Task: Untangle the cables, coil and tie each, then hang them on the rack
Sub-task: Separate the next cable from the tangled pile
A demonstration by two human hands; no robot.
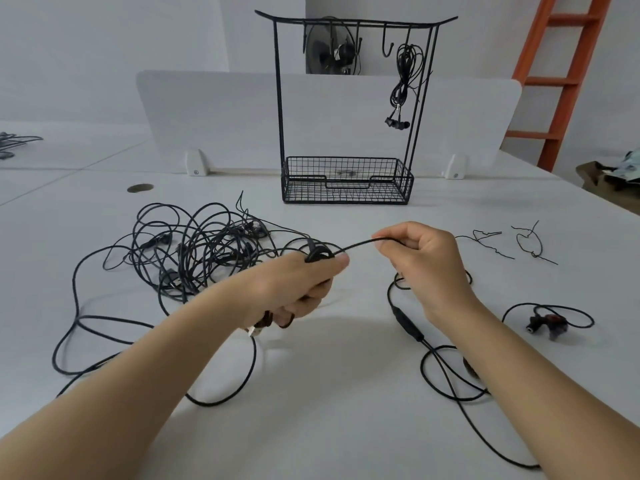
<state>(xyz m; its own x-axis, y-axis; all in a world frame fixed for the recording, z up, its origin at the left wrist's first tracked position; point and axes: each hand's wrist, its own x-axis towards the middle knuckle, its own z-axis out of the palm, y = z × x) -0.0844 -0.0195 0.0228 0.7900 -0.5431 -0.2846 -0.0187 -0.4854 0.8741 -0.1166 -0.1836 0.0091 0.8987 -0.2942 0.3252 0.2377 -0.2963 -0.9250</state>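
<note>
My left hand (298, 289) grips a black braided cable (356, 244), with a few turns wound around its fingers and a USB plug (255, 330) poking out below the palm. My right hand (420, 254) pinches the same cable a short way to the right, holding it taut between the hands. A tangled heap of black cables (194, 247) lies on the white table to the left. A black wire rack (346, 109) stands at the back, with one tied earphone cable (405, 81) hanging from a right hook. Two twist ties (491, 242) lie at the right.
An earphone set with red-black earbuds (550, 322) and an inline remote (408, 322) lies loose at the right. A white divider panel (214, 116) stands behind the rack. An orange ladder (568, 74) leans at the back right. A round cable hole (140, 188) sits at the left.
</note>
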